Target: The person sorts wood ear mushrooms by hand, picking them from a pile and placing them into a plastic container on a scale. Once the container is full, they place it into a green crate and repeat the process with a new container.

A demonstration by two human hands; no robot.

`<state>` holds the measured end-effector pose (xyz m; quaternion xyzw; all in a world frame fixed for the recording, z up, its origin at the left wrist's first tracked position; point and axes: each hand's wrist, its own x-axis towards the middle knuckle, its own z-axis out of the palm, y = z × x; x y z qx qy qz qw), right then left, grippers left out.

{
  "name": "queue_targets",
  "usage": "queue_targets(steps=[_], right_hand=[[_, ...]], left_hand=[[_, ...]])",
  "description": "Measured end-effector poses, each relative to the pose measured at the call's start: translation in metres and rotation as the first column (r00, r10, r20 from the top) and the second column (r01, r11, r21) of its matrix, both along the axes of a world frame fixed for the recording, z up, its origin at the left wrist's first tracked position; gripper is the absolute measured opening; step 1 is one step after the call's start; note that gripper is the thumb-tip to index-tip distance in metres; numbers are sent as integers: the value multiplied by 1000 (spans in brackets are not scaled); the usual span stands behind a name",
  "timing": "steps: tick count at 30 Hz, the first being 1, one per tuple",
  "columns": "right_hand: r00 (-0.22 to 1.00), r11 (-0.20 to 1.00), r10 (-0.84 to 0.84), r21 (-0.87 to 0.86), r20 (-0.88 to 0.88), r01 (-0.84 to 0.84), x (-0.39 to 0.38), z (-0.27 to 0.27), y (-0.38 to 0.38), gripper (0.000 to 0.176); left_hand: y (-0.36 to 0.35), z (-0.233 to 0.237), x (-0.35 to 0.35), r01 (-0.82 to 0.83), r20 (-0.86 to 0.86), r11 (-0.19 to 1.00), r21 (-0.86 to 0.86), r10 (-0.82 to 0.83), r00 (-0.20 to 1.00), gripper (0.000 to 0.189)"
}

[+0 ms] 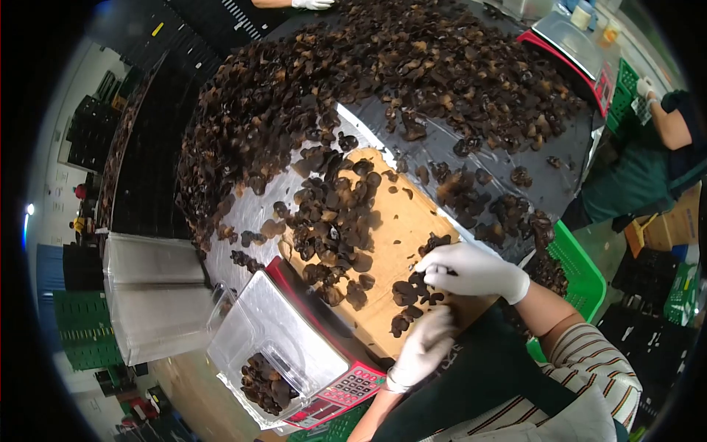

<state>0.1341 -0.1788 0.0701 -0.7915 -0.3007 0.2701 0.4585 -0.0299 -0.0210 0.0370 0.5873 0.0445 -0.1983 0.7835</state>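
Both my hands wear white gloves and work over a tan cutting board point(394, 221) holding dark, frilly pieces that look like wood ear mushrooms point(335, 214). My right hand point(475, 272) is above the board's right part, fingers bent and pressed together; what they pinch is hidden. Just beneath its fingertips lies a small group of mushroom pieces point(405, 293). My left hand point(426, 350) is at the board's near edge, beside that group. Motion smears its fingers, so its grip does not show.
A red-edged scale point(294, 324) with a mushroom pile point(266, 384) stands left of the board. Behind spreads a large mushroom heap point(412, 51). A second scale point(567, 48), a green crate point(578, 269), a co-worker point(641, 162) and another person's gloved hand point(313, 4) are farther off.
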Motion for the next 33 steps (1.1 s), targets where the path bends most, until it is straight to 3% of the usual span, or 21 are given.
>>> queue_targets(steps=[2, 3, 4, 6, 7, 9, 10, 13, 15, 16, 18, 21, 24, 25, 26, 28, 30, 31, 33], right_hand=[[1000, 1000, -12, -11, -13, 12, 3, 0, 0, 25], [1000, 1000, 1, -26, -2, -1, 4, 5, 1, 25], [1000, 999, 10, -40, 11, -10, 4, 8, 2, 24], [962, 991, 116, -95, 246, -95, 3, -2, 5, 26], [912, 988, 147, -96, 383, -120, 1, -11, 8, 28], [773, 986, 165, -96, 612, -134, -6, -42, 15, 27], [807, 990, 143, -80, 573, -118, -8, -46, 15, 28], [911, 998, 62, -38, 408, -51, -6, -38, 14, 27], [996, 995, -91, 51, -21, 92, -2, -25, 8, 26], [958, 982, -158, 65, -241, 178, -2, -21, 3, 25], [919, 945, -207, 175, -334, 276, -2, -21, -8, 22], [863, 892, -243, 249, -442, 378, -2, -28, -15, 18], [801, 869, -286, 210, -525, 448, 1, -17, -29, 19], [830, 855, -323, 236, -454, 462, 4, -16, -35, 20], [866, 878, -327, 217, -377, 426, 7, -9, -47, 19], [925, 957, -65, 240, -375, 165, 17, 6, -82, 14], [909, 998, 55, -7, -413, -64, 21, 26, -101, 13], [914, 992, -2, -113, -405, -48, 20, 29, -101, 20], [997, 982, -75, -177, -36, 68, 11, 29, -86, 26]], left_hand=[[-2, 22, 14, 385, 123, 920, 77, -392, 912, 51], [-4, 32, 18, 384, -5, 924, 0, -384, 923, 43], [-2, 31, 21, 269, 90, 941, 203, -292, 952, 39], [3, 25, 30, -35, 325, 846, 532, -165, 931, 32], [6, 25, 37, -231, 412, 741, 630, -66, 909, 25], [15, 19, 47, -408, 512, 460, 788, -122, 850, 34], [15, 17, 49, -465, 517, 302, 832, -120, 848, 38], [16, -5, 49, -400, 432, 188, 897, -185, 883, 44], [18, -12, 47, -360, 400, 211, 909, -192, 896, 43], [18, -13, 47, -340, 385, 227, 912, -197, 902, 43], [18, -14, 47, -365, 418, 288, 885, -148, 897, 33], [20, -1, 49, -408, 458, 471, 782, 10, 889, 28], [26, 8, 47, -381, 352, 657, 651, 184, 918, 29], [28, -1, 42, -400, 237, 769, 499, 323, 916, 30], [30, -5, 39, -436, 218, 811, 389, 379, 899, 31], [34, -2, 37, -442, 56, 875, 199, 440, 896, 34], [34, -4, 35, -535, -100, 835, -124, 526, 844, 37], [38, -5, 35, -544, -189, 791, -280, 510, 839, 40], [41, -6, 38, -553, -319, 657, -511, 452, 833, 50]])
